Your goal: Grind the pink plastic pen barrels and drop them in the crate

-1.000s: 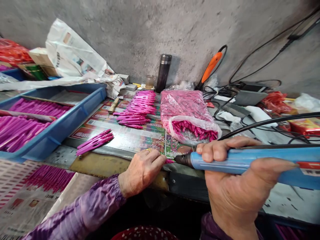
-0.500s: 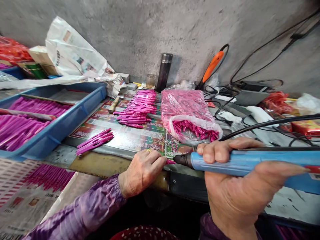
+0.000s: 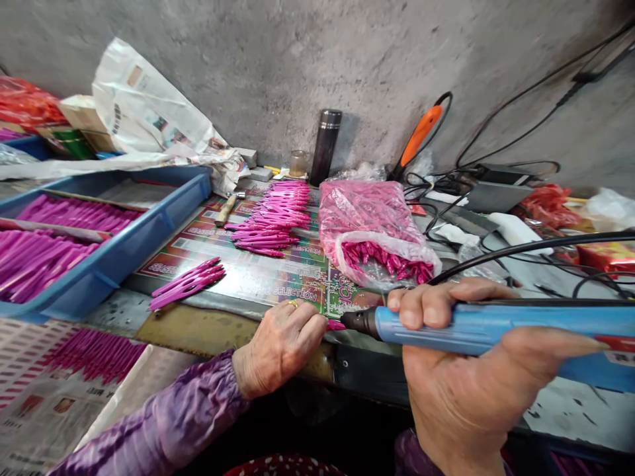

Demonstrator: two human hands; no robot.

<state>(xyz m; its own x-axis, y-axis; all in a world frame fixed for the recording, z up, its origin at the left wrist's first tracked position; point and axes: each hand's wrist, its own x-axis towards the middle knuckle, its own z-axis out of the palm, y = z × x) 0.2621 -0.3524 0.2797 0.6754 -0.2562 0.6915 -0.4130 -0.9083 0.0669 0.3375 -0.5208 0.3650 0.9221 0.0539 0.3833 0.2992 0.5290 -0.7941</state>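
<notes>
My right hand (image 3: 461, 377) is wrapped round a blue electric screwdriver (image 3: 436, 324), which lies almost level and points left. Its black nose (image 3: 361, 322) meets the pink tip of a slim magenta piece (image 3: 336, 325). That piece is pinched in the closed fingers of my left hand (image 3: 285, 347) at the bench's front edge, and most of it is hidden. To the left of this hand rests a small bunch of slim magenta slotted pieces (image 3: 188, 283). A larger pile of them (image 3: 272, 215) lies farther back. Tiny shiny bits (image 3: 317, 281) are scattered on the printed board.
A clear bag of pink parts (image 3: 367, 205) stands behind the screwdriver. At the left, a blue tray (image 3: 163, 221) holds magenta pieces. A black cylinder (image 3: 326, 147), a small hammer (image 3: 227, 210) and an orange-handled tool (image 3: 421, 135) are at the back. Black cables (image 3: 536, 239) cross the right side.
The view has shifted very slightly. Both hands keep their grip, and the screwdriver's nose stays at the pink tip, a touch farther left in the picture.
</notes>
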